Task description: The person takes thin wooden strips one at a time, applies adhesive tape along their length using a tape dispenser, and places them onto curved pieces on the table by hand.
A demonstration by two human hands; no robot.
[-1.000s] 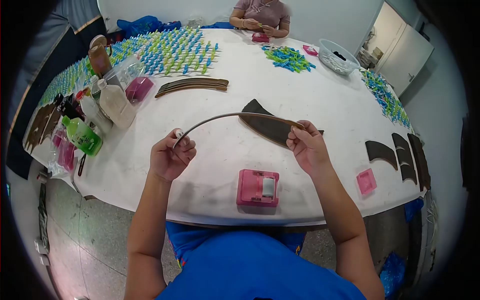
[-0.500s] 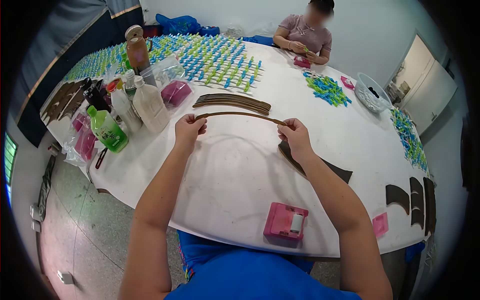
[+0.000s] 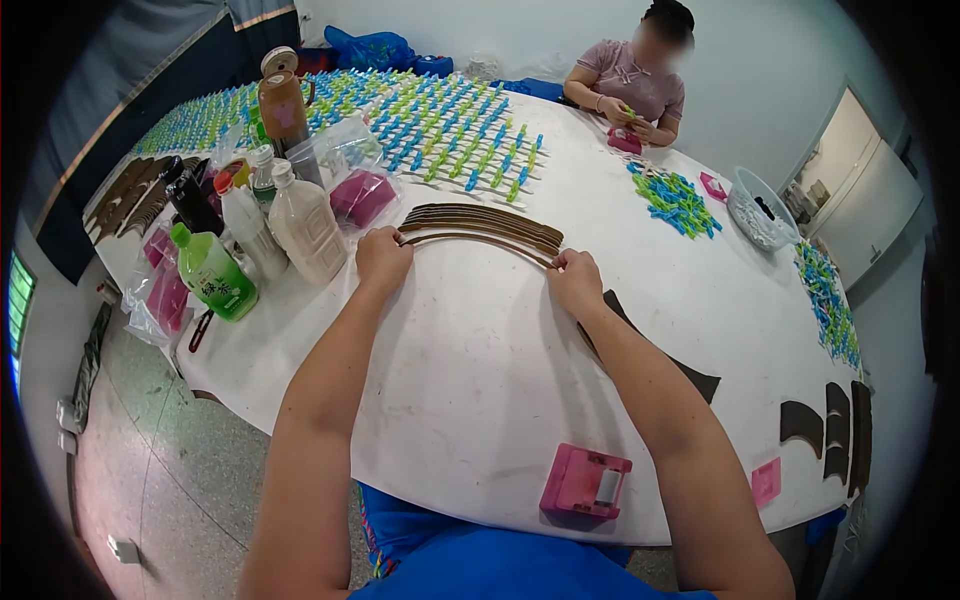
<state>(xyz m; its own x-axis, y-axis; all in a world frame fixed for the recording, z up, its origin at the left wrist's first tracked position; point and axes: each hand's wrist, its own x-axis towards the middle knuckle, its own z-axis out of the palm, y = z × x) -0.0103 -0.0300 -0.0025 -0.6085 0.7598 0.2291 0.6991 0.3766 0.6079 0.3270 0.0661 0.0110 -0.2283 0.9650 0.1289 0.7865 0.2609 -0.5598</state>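
A thin, curved brown strip (image 3: pixel 478 238) spans my two hands, bowing away from me. Its left end is pinched in the closed fingers of my left hand (image 3: pixel 384 260); my right hand (image 3: pixel 575 284) grips the other end. Just beyond the strip lies a row of similar curved brown strips (image 3: pixel 485 220), set close together on the white table (image 3: pixel 470 370). The held strip is right along the near side of this row; whether it rests on the table I cannot tell. A dark curved piece (image 3: pixel 668 350) lies partly hidden under my right forearm.
Bottles, including a green one (image 3: pixel 215 275), and a brown tumbler (image 3: pixel 283 110) crowd the left. A pink box with a white roller (image 3: pixel 586 484) sits near the front edge. Blue and green pieces (image 3: pixel 675 203), a basin (image 3: pixel 762 212) and a seated person (image 3: pixel 630 85) are farther off.
Both hands have brought the curved strip down and up against the row of strips, where a gap showed before. The hands are slightly closer together. My view has shifted a little.
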